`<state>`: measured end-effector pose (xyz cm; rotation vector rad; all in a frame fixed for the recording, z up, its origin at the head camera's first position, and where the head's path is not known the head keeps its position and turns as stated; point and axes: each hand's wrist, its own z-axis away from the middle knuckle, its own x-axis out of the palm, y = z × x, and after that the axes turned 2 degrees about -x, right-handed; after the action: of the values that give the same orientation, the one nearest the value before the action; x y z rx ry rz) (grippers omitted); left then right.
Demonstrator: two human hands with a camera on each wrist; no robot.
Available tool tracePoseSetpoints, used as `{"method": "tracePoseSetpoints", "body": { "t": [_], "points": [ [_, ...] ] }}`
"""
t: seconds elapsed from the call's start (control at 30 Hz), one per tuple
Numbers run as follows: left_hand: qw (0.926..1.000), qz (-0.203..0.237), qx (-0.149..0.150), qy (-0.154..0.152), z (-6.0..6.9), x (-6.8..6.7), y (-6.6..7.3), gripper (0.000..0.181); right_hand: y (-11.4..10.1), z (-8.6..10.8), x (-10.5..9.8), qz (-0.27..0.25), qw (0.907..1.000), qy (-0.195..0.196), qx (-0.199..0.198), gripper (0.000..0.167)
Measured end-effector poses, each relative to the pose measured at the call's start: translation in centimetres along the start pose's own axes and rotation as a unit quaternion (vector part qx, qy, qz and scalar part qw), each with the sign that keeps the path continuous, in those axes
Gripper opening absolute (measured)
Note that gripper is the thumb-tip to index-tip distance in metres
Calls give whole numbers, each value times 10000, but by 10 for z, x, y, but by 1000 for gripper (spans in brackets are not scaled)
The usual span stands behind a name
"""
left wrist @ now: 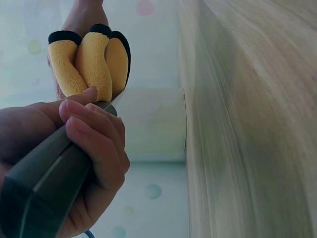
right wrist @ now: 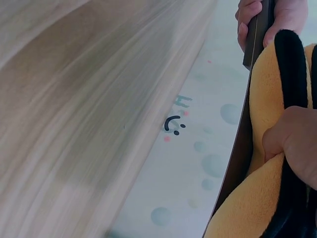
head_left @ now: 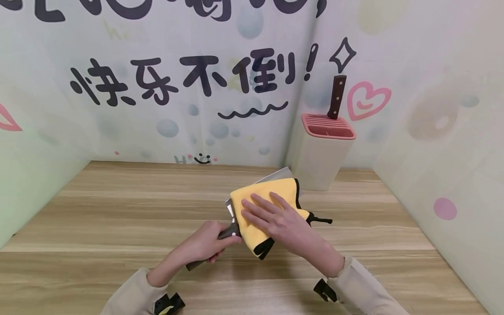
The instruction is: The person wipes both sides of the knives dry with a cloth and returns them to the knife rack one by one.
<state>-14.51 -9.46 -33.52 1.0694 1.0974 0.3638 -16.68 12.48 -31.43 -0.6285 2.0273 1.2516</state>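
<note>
My left hand (head_left: pixel 204 240) grips the dark handle (left wrist: pixel 49 173) of a cleaver (head_left: pixel 277 175), whose broad metal blade slants up to the right over the table. A folded yellow cloth (head_left: pixel 271 184) with black edging lies over the blade and hides most of it. Across the cloth rests my right hand (head_left: pixel 281 221), fingers stretched over its top. In the right wrist view the thumb (right wrist: pixel 292 139) presses into the fold at the cloth's black edge, pinching it. The blade's lower face (right wrist: pixel 235 158) shows beside the cloth there, raised off the tabletop.
A white knife block (head_left: pixel 320 162) with a pink top stands at the back right, one dark-handled knife (head_left: pixel 337 97) in it. The wood-grain table (head_left: pixel 118 210) meets printed wall sheets (head_left: pixel 236 131) at the back and sides. Black devices (head_left: pixel 325 290) sit at both wrists.
</note>
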Motion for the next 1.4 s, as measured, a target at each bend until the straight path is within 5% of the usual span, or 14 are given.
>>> {"method": "tracePoseSetpoints", "body": {
  "t": [0.57, 1.4],
  "points": [
    [10000, -28, -13, -38, 0, 1, 0, 30, 4, 2, 0, -20, 10000, -49, 82, 50],
    [9997, -204, -40, 126, 5, -3, 1, 36, 25, 22, 10, -331, 9923, 4, 1195, 57]
  ]
}}
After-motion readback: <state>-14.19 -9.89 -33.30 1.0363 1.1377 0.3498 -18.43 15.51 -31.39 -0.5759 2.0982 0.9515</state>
